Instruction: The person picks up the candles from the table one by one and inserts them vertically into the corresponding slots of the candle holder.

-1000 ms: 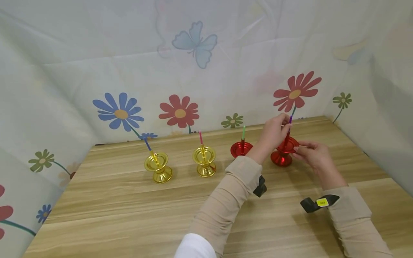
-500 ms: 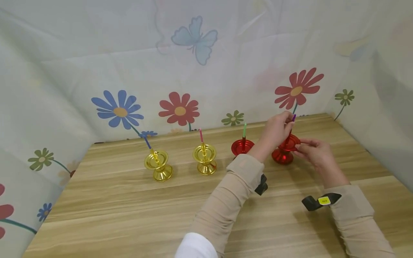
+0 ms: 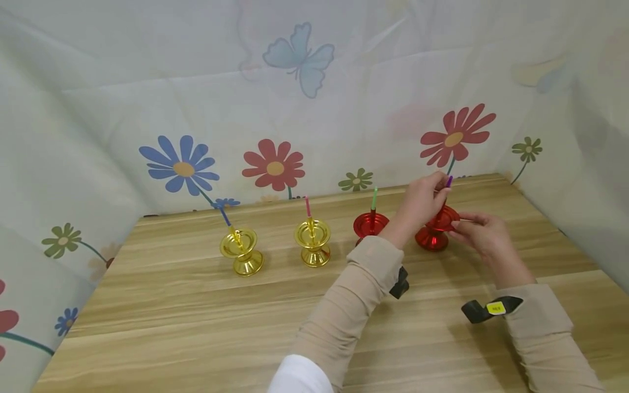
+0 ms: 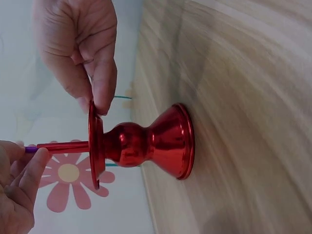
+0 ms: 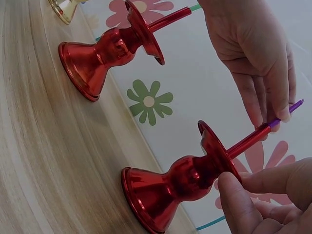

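Observation:
At the right of the row stands a red candle holder (image 3: 432,238), its base on the wooden table. My left hand (image 3: 423,199) pinches a thin purple candle (image 5: 287,113) where it meets the top of the holder's red tube (image 5: 248,141). With thumb and forefinger, my right hand (image 3: 484,240) pinches the rim of the same holder's dish (image 4: 95,146). Just left of my left forearm is a second red holder (image 3: 367,224) bearing a green candle (image 3: 375,197); the forearm hides part of it.
Further left stand two gold candle holders, one with a pink candle (image 3: 308,206) and one with a blue candle (image 3: 225,216). Behind the wooden table (image 3: 196,322) hangs a pale cloth (image 3: 196,103) printed with flowers and a butterfly.
My left hand has slid a little down the purple candle, so less of it shows below the fingers. My right hand keeps its pinch on the dish rim. The view has shifted slightly.

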`<state>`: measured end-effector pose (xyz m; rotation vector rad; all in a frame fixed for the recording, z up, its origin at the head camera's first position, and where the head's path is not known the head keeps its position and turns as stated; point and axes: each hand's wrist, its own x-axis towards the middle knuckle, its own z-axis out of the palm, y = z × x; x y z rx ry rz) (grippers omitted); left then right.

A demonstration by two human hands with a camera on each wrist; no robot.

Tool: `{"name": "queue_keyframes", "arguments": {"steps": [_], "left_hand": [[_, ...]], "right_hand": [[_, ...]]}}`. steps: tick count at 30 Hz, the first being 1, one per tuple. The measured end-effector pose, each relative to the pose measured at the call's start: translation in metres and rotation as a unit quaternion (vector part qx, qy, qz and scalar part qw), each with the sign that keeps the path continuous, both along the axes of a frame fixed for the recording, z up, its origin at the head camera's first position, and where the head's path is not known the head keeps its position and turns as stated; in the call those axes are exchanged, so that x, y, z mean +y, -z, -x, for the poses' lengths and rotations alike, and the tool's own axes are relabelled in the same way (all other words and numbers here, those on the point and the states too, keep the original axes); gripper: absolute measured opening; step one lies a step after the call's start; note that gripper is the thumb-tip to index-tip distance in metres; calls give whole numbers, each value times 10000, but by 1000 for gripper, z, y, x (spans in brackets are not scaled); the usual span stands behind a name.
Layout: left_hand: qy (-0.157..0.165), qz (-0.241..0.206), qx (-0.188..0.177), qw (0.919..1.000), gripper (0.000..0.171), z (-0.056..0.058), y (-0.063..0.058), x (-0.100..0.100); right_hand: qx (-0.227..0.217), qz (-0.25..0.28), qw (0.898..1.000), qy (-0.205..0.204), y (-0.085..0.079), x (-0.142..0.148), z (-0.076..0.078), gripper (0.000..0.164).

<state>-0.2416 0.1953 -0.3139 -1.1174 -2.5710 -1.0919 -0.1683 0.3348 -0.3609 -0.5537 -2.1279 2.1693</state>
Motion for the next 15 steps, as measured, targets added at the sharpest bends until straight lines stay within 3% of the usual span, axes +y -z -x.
{"name": "queue_keyframes", "arguments": {"steps": [8,15], "left_hand": [[-20,-239,-99,9997,17,0,0,-2],[-65,-347,-502,9981,17,-4,3,-1]], "right_hand": [[-70,-79,9999,-78,-9,-6,-4,48],[-153,-104,9998,23,8,9,4,40]]}}
